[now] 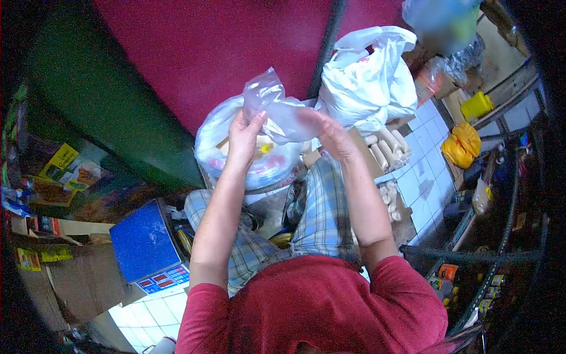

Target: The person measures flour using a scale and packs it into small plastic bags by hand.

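A clear plastic bag (273, 109) is stretched out between my hands in front of me. My left hand (245, 134) pinches its left side, the thumb lying over the film. At its right end is my right hand (335, 137), fingertips blurred against the plastic; I cannot tell whether they grip it. Right below, between my knees, stands a round container lined with a translucent plastic bag (213, 137). Inside it a small yellow item (265, 148) shows, with other contents partly hidden by the bag and my hands.
A full white plastic bag (368, 82) stands ahead to the right, beside packs of pale rolls (387, 148). A blue-topped digital scale (144, 242) sits at my left. Yellow bundled plastic (461, 145) and crowded shelves (471, 277) line the right side. A green panel (106, 100) rises at left.
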Available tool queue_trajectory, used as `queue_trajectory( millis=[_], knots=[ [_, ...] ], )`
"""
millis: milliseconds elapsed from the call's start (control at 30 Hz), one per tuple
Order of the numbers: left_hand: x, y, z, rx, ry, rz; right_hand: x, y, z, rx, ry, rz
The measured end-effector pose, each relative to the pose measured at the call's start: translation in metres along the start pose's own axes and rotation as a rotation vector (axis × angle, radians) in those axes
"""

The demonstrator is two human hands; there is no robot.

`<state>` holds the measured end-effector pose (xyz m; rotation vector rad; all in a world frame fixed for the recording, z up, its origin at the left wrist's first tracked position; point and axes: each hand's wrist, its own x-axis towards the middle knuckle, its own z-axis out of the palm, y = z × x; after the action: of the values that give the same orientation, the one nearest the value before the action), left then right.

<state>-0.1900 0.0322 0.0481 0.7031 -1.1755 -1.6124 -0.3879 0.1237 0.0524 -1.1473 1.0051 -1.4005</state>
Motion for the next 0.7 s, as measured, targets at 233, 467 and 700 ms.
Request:
queue_trajectory(
  millis=[233, 467, 700],
  knots=[
    [0.014, -0.011, -0.028, 0.210, -0.002, 0.008, 0.054, -0.021, 0.022, -0.500, -0.025, 0.173],
    [0.041, -0.017, -0.061, 0.371, -0.032, 0.023, 0.110, 0.015, 0.026, -0.314, 0.016, 0.343],
    [0.058, -0.036, -0.097, 0.589, 0.350, 0.407, 0.136, 0.066, 0.038, -0.345, 0.051, 0.243]
  ],
)
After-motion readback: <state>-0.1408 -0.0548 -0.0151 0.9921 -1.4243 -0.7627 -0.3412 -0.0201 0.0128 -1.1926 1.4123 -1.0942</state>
